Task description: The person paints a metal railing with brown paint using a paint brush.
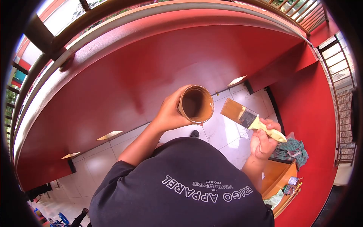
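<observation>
My left hand [172,109] is wrapped round a paint cup [210,104] with brown smears along its rim. The cup's mouth faces me, and its inside is dark brown. In my right hand [263,142] is a flat paintbrush [247,116], gripped by its pale yellow handle. Its wide bristles are coated in brown at the tip and point up and left, toward the cup. Brush and cup are apart.
A red wall [151,60] with a pale ledge curves ahead, below brown railings [302,13]. White floor tiles [227,132] lie below. At right, a wooden table [281,174] bears small cans [288,189], with a green cloth [293,151] near it.
</observation>
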Tool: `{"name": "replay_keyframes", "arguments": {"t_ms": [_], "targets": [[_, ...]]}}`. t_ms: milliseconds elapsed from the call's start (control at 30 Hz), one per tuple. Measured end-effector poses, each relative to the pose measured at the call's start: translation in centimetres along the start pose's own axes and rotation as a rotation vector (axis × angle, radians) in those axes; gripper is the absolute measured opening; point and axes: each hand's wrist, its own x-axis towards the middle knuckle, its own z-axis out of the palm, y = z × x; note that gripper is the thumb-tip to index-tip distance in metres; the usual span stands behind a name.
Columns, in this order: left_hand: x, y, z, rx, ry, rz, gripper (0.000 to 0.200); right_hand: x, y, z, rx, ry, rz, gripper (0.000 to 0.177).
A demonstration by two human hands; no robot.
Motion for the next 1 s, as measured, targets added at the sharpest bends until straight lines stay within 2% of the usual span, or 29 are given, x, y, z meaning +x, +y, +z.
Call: {"name": "replay_keyframes", "arguments": {"t_ms": [100, 200, 300, 500, 700, 833, 900, 1000], "targets": [[0.0, -0.1, 0.6, 0.118, -0.011, 0.027, 0.095, 0.7, 0.7, 1.2, 0.140, 0.100, 0.125, 0.028], [0.1, 0.3, 1.1, 0.191, 0.011, 0.064, 0.080, 1.2, 1.3, 1.3, 0.216, 0.157, 0.238, 0.025], [0.2, -0.1, 1.6, 0.223, 0.030, 0.130, 0.078, 1.3, 2.0, 0.9, 0.300, 0.152, 0.340, 0.024], [0.3, -0.4, 3.0, 0.291, 0.078, 0.132, 0.078, 1.4, 2.8, 0.6, 0.218, 0.148, 0.330, 0.023], [0.7, -1.5, 2.9, 0.347, 0.109, 0.223, 0.080, 2.1, 2.6, -0.7, 0.116, 0.175, 0.280, 0.023], [1.0, -1.2, 3.0, 0.235, 0.090, 0.163, 0.085, 2.3, 2.9, -2.0, -0.017, 0.209, 0.220, 0.021], [1.4, -0.8, 2.8, 0.225, 0.066, 0.095, 0.089, 2.3, 3.0, -2.8, 0.009, 0.269, 0.211, 0.021], [1.9, -1.1, 2.6, 0.035, 0.044, 0.143, 0.103, 1.7, 3.5, -4.6, 0.011, 0.342, 0.224, 0.020]]}}
